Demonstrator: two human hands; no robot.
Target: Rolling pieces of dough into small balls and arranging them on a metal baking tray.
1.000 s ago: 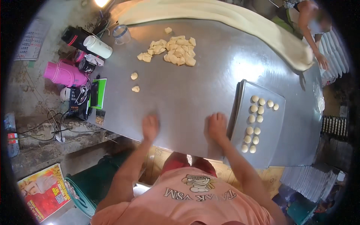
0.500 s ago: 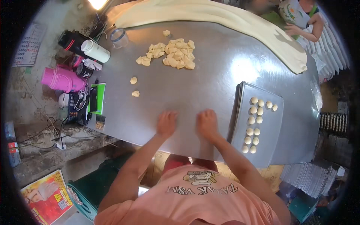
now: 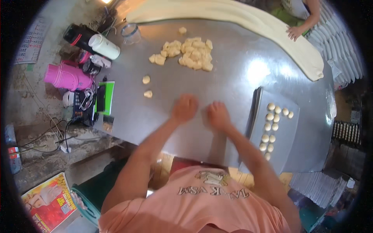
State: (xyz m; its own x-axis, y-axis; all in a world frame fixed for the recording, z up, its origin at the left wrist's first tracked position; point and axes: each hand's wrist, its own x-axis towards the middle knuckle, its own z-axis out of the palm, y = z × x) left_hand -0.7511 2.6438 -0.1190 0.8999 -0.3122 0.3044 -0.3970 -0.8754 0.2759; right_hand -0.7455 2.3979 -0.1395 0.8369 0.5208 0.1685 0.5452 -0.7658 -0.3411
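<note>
On the metal table (image 3: 229, 79), left hand (image 3: 185, 109) and right hand (image 3: 217, 115) have drawn closer, curled, any hold unclear.

Metal table (image 3: 229, 73) — grey, shiny | dough chunks (image 3: 197, 54) — clustered | long dough sheet (image 3: 233, 13) | grey tray (image 3: 286, 130) | clear container (image 3: 131, 35)

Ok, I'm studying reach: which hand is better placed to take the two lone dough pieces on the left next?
Likely the left hand: the two lone dough pieces lie nearer it, while the right hand is farther off, toward the tray.
</note>
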